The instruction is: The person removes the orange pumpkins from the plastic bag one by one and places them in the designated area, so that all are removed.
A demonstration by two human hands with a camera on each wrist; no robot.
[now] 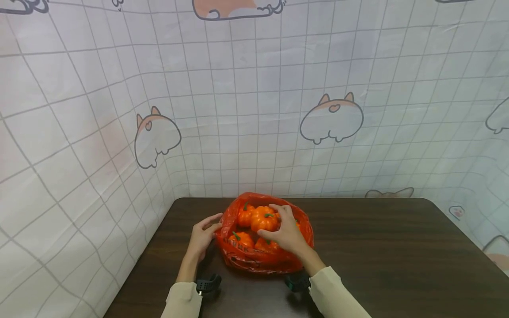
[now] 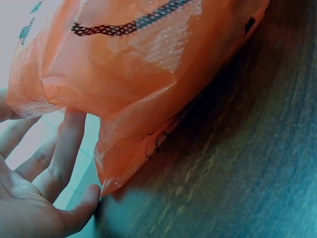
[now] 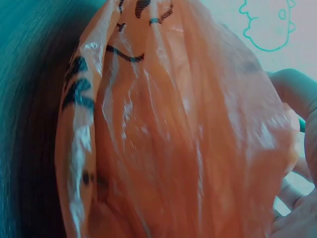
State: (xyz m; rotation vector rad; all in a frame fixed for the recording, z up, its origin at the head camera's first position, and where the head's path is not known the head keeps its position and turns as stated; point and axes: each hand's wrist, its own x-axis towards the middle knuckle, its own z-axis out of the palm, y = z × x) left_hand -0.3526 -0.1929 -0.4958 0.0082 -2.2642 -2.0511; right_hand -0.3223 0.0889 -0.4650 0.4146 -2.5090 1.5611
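An orange-red plastic bag (image 1: 262, 263) with black print stands with its mouth open on the dark table, and several small orange pumpkins with green stems lie inside. My right hand (image 1: 288, 234) reaches over the bag's near right rim, its thumb and fingers curved round the upper pumpkin (image 1: 263, 219). In the right wrist view the bag (image 3: 168, 134) hides most of that hand. At the bag's left side is my left hand (image 1: 201, 236), fingers loosely extended. The left wrist view shows its fingertips touching the bag (image 2: 124, 89), with the thumb beside a lower corner.
The dark wooden table (image 1: 389, 256) extends to the right of the bag. Behind and to the left hangs a white gridded cloth (image 1: 262, 97) with cartoon animal drawings. Each wrist wears a black band (image 1: 208, 285).
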